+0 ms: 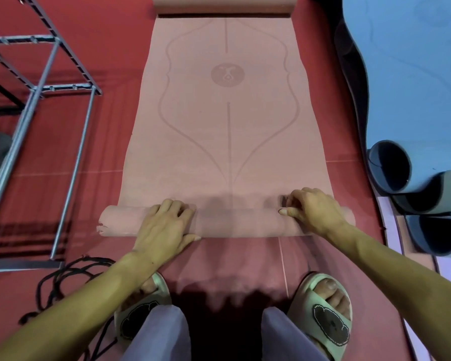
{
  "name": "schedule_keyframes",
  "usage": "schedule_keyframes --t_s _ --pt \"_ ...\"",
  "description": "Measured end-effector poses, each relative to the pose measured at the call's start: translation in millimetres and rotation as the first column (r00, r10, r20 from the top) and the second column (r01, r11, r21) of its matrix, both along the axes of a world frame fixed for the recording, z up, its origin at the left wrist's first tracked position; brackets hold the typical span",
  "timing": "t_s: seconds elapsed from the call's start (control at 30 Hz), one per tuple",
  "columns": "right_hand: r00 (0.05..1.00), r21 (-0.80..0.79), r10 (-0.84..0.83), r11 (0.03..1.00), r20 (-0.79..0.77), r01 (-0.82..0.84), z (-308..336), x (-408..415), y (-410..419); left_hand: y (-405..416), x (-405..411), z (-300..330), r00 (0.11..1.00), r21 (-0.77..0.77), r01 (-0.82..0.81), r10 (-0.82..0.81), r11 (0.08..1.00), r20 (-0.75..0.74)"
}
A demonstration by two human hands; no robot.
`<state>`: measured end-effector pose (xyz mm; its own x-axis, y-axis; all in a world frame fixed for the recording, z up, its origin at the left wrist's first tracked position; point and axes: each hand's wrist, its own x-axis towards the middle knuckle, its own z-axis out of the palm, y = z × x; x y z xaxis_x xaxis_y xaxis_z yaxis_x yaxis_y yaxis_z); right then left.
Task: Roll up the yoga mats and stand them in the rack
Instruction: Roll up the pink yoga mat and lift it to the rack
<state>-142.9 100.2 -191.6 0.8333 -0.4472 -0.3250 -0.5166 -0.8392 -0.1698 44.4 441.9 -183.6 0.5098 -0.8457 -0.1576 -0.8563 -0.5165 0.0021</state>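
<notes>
A pink yoga mat [227, 131] lies flat on the red floor, running away from me. Its near end is rolled into a thin roll [235, 222] across the frame, and its far end is curled too. My left hand [164, 222] rests on the left part of the roll, fingers spread over its top and thumb at its near side. My right hand [311, 211] holds the right part, fingers curled over the roll and thumb pointing left along it. A grey metal rack [50, 100] stands empty on the left.
A blue mat [412, 74] lies at the right with curled ends [391, 168] near my right hand. Black cord [63, 277] is coiled on the floor by my left forearm. My sandalled feet [328, 311] stand just behind the roll.
</notes>
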Motion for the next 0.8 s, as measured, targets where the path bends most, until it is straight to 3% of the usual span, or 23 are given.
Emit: schedule_keyframes --t_s 0.27,0.4,0.63,0.8 --pt "0.985 -0.041 0.017 0.999 0.173 -0.010 0 -6 10 -13 12 4 0.997 0.034 -0.056 0.058 0.998 -0.059" --pt "0.963 -0.145 0.089 0.988 0.255 -0.053 3 -17 20 -21 20 9 0.986 0.045 -0.100 0.105 0.994 -0.127" --pt "0.968 -0.151 0.164 0.979 0.191 -0.137 -5 -27 28 -29 29 12 0.968 0.071 -0.134 0.146 0.988 -0.205" --pt "0.979 -0.072 0.179 0.982 0.100 -0.173 6 -14 17 -28 29 14 0.970 -0.003 -0.188 0.185 0.982 -0.157"
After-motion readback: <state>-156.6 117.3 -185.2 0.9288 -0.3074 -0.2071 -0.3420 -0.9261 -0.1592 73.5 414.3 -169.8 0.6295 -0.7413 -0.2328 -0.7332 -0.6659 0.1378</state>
